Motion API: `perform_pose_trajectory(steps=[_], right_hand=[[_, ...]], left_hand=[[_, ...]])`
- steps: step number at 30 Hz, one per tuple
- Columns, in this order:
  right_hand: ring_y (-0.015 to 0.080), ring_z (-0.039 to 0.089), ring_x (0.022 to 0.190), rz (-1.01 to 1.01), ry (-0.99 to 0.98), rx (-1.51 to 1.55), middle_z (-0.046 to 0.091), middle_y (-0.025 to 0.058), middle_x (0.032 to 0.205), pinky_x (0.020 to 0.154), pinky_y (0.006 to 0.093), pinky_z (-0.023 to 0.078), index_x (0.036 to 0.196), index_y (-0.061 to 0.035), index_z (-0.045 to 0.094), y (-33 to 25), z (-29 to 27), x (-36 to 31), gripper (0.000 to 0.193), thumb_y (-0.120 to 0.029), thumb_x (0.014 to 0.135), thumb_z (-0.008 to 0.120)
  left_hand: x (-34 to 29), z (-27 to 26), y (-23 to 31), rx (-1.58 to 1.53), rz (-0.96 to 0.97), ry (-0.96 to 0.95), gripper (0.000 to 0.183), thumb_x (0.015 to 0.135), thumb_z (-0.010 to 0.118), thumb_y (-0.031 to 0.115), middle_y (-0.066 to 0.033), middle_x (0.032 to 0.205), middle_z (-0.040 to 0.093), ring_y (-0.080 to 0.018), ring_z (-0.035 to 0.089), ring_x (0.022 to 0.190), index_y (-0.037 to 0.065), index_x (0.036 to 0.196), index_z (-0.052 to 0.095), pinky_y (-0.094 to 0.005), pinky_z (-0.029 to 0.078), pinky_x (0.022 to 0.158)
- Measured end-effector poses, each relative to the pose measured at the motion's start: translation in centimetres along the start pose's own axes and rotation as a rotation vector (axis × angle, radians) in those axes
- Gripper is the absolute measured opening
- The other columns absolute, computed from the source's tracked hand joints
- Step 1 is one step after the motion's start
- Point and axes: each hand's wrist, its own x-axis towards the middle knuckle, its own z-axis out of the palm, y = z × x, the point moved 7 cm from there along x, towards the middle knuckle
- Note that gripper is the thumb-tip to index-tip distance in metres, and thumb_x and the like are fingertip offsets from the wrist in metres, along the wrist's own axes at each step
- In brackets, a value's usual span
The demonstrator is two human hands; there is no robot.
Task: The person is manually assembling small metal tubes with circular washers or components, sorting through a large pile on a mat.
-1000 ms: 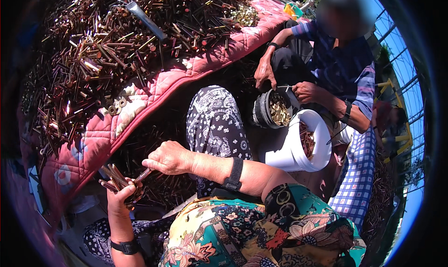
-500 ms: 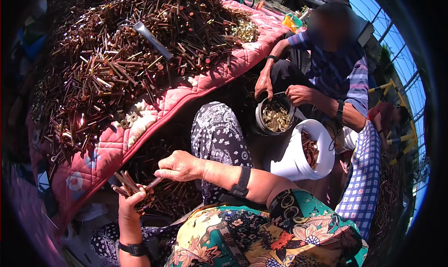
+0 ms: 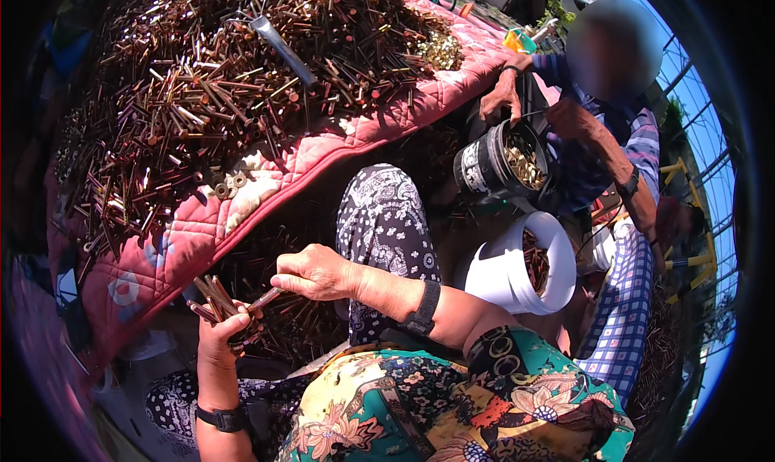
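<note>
Metal rods (image 3: 216,292) clamped in left hand (image 3: 219,339), right hand (image 3: 315,273) pinching one; white bucket (image 3: 499,275) holds rods (image 3: 534,265), black bucket (image 3: 478,168) golden pieces (image 3: 525,168)

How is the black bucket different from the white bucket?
The black bucket has a pale pattern; the white bucket looks plain. The black bucket holds small gold-coloured pieces, while the white bucket holds reddish-brown rods. A co-worker's hand is at the black bucket's rim; no hand touches the white bucket. Both are round and open.

Glossy copper-brown metal rods (image 3: 216,298) glint at eight o'clock; matt pink quilted cloth (image 3: 323,159), ten; smooth white plastic bucket (image 3: 496,276), four.
</note>
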Motion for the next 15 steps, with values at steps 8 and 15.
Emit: perform_pose_trajectory(steps=[8,15], right_hand=[[0.0346,0.056,0.058,-0.086,0.043,0.140,0.055,0.0136,0.060,0.050,0.0416,0.042,0.073,-0.0085,0.052,-1.0,-0.2,0.3,0.030,-0.035,0.087,0.053],[0.0330,0.056,0.055,-0.035,0.014,0.077,0.055,0.0122,0.059,0.049,0.0401,0.043,0.072,-0.0083,0.051,-0.1,0.0,-0.6,0.030,-0.035,0.086,0.055]], left_hand=[[0.3,-0.7,-0.1,0.012,-0.019,-0.006,0.020,0.064,0.069,0.009,-0.0144,0.073,0.064,-0.0184,0.062,0.057,0.001,0.079,0.058,-0.0277,0.052,0.051],[0.3,0.3,-0.1,0.017,-0.002,-0.024,0.019,0.064,0.068,0.008,-0.0136,0.073,0.063,-0.0199,0.063,0.062,0.001,0.078,0.058,-0.0288,0.054,0.054]])
